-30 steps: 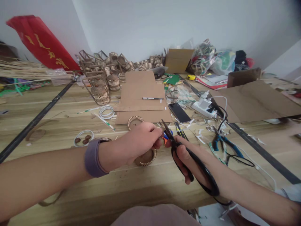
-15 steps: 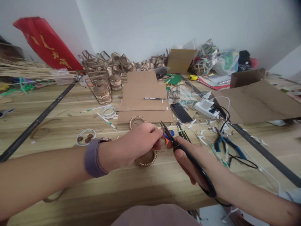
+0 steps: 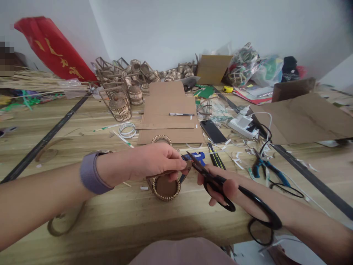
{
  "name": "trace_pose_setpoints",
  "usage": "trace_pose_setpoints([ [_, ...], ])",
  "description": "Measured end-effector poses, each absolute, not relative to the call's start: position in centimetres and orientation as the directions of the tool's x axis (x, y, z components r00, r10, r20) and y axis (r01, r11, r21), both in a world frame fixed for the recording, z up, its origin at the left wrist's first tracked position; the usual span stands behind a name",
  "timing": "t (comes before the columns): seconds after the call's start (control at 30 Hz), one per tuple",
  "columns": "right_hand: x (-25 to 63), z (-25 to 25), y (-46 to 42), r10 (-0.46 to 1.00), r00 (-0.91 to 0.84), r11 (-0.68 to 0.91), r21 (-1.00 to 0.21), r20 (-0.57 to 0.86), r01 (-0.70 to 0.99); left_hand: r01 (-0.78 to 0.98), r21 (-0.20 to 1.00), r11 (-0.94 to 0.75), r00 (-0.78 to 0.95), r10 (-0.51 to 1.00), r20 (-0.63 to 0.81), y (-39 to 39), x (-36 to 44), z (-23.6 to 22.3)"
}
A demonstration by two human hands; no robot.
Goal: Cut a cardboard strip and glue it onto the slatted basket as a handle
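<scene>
My left hand (image 3: pixel 154 162) is closed in a pinch on a thin brown strip (image 3: pixel 165 172) held just above the wooden table (image 3: pixel 82 213). My right hand (image 3: pixel 223 184) grips black-handled scissors (image 3: pixel 217 180), whose blades point left and meet the strip's end beside my left fingertips. Under my hands lies a round wooden disc ringed with small beads (image 3: pixel 165 187). A second beaded ring (image 3: pixel 161 139) lies on the cardboard just beyond. A purple band (image 3: pixel 91 173) is on my left wrist.
Cardboard sheets (image 3: pixel 168 114) with a pen (image 3: pixel 180 114) lie in the middle. Behind them stand woven bamboo baskets (image 3: pixel 121 99). A phone (image 3: pixel 213 131), white charger (image 3: pixel 242 123), blue pliers (image 3: pixel 264 167), cable coils (image 3: pixel 127 129) and paper scraps surround my hands. A red banner (image 3: pixel 52 49) is at the back left.
My left arm has stretched further forward and lowered the strip. The scissors have tilted flatter and their handles moved right. The beaded disc under my hands now shows more.
</scene>
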State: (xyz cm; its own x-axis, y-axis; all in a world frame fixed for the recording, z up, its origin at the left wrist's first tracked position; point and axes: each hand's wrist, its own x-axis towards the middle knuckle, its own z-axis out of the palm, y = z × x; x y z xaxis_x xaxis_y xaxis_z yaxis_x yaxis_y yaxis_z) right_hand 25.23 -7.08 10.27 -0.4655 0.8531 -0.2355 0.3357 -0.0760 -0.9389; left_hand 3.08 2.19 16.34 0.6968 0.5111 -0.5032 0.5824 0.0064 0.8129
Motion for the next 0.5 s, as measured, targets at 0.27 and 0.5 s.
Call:
trace_pose_setpoints([
  [0.27,25.5,10.8,-7.2,0.826,-0.524,0.008,-0.923,-0.211,0.384,0.573,0.819,0.033,0.705,0.49,-0.513,2.2,2.8,15.4],
  [0.5,25.0,12.3,-7.1,0.845,-0.485,0.083,-0.841,-0.225,0.535,0.585,0.81,0.038,0.681,0.52,-0.516,1.9,2.9,15.3],
])
